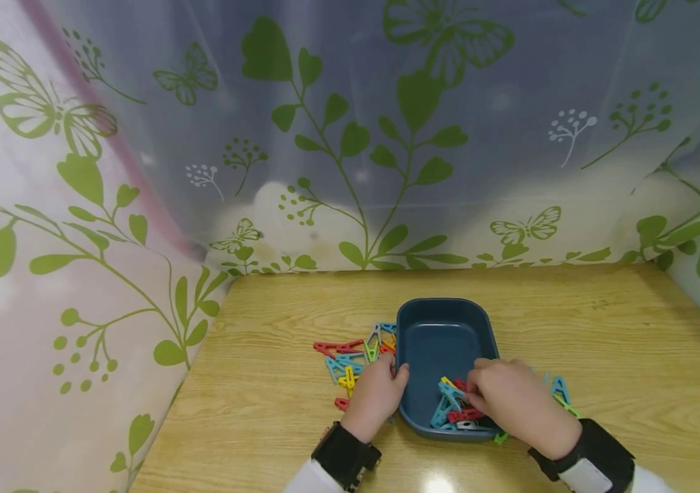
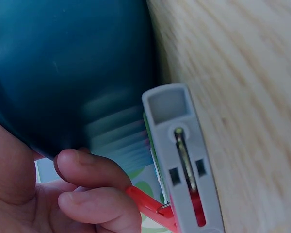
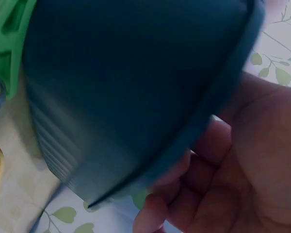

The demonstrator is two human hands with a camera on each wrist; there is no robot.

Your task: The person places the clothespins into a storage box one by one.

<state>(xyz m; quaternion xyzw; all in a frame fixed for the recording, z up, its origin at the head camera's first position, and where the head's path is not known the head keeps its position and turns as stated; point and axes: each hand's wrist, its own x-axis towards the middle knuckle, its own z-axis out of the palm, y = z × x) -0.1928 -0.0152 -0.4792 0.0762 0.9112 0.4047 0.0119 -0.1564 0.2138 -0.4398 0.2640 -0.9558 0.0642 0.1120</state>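
A dark blue plastic bin (image 1: 442,342) stands on the wooden table with several colourful clothespins (image 1: 448,404) heaped at its near end. My left hand (image 1: 377,394) grips its left rim, thumb over the edge and fingers curled outside. In the left wrist view, a grey clothespin (image 2: 184,160) and a red clothespin (image 2: 153,208) lie close to those fingers. My right hand (image 1: 519,400) reaches over the right rim, its curled fingertips down among the heaped clothespins. The right wrist view shows this hand (image 3: 218,170) behind the rim, fingertips partly hidden; I cannot tell what they hold.
More clothespins in red, blue, yellow and green lie left of the bin, among them a yellow clothespin (image 1: 348,378). A blue clothespin (image 1: 560,389) and a green one lie to the right. A patterned curtain (image 1: 350,171) hangs behind the table (image 1: 276,424).
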